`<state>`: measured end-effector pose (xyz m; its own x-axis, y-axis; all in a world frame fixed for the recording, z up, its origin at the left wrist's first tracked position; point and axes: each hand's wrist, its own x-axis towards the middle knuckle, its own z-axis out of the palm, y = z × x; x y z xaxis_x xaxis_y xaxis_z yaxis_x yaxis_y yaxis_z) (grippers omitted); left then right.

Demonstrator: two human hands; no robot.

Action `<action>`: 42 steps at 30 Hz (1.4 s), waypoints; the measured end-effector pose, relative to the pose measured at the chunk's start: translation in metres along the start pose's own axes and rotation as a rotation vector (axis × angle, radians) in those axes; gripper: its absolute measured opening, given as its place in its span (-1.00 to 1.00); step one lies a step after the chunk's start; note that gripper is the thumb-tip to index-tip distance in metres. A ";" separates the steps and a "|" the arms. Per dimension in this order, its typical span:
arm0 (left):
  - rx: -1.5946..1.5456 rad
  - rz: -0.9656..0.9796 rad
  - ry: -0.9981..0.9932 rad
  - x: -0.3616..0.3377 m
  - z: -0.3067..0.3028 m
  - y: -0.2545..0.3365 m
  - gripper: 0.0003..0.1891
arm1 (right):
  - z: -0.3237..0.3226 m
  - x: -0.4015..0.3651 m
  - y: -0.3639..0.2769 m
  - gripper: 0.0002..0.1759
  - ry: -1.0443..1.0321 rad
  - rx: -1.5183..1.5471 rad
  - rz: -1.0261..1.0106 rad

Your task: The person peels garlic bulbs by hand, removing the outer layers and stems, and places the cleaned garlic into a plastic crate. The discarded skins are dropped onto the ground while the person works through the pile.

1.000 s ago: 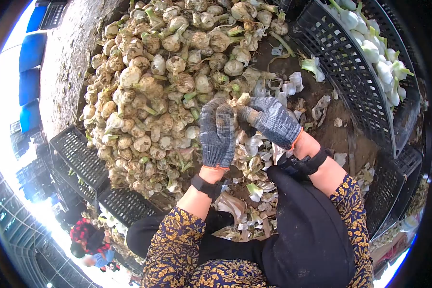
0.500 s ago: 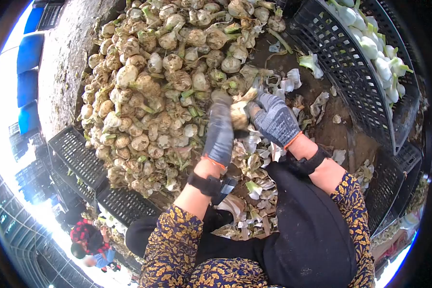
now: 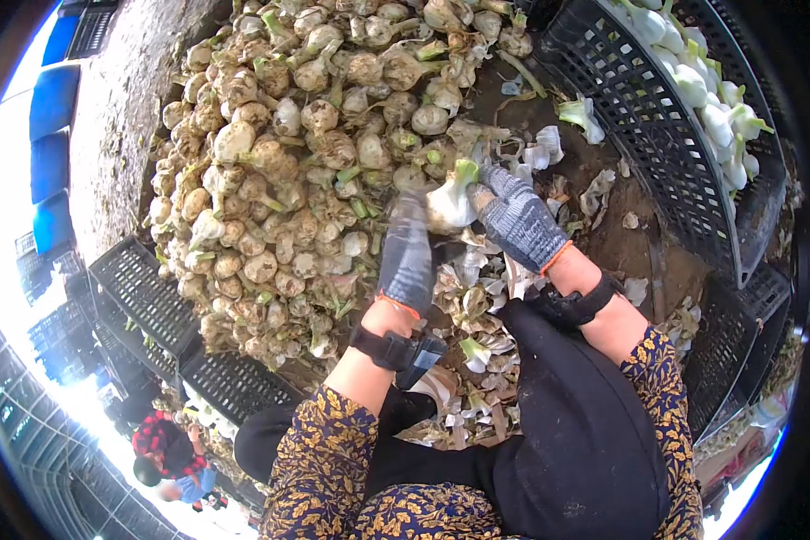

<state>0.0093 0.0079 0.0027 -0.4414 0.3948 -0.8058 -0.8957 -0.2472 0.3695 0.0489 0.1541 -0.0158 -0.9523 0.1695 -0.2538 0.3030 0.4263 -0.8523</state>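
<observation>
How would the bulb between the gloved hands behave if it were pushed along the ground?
The bulb gripped by the right hand looks round and firm, so it would probably roll. Its pale, peeled surface seems smooth, so it may be a little slippery. The short green stalk stub might stop it rolling far.

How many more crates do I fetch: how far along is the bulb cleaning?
Done: white cleaned bulbs fill part of the black crate, and peelings litter the ground. In hand: the right hand grips one half-peeled bulb, the blurred left hand against it. Left: the big pile of dirty bulbs.
</observation>
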 end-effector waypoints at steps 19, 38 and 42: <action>-0.152 0.006 -0.166 -0.003 -0.008 0.007 -0.64 | 0.018 0.001 0.047 -0.78 -0.052 0.322 -0.131; -0.289 -0.020 0.033 0.001 0.013 0.009 -0.60 | -0.004 -0.007 0.002 -0.79 -0.083 0.682 0.140; -0.273 -0.020 -0.010 -0.003 0.023 0.012 -0.60 | -0.005 -0.002 0.008 -0.75 -0.084 0.745 0.205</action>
<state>-0.0018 0.0241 0.0199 -0.4254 0.4103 -0.8067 -0.8575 -0.4678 0.2142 0.0536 0.1614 -0.0199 -0.8884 0.0998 -0.4481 0.3976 -0.3208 -0.8597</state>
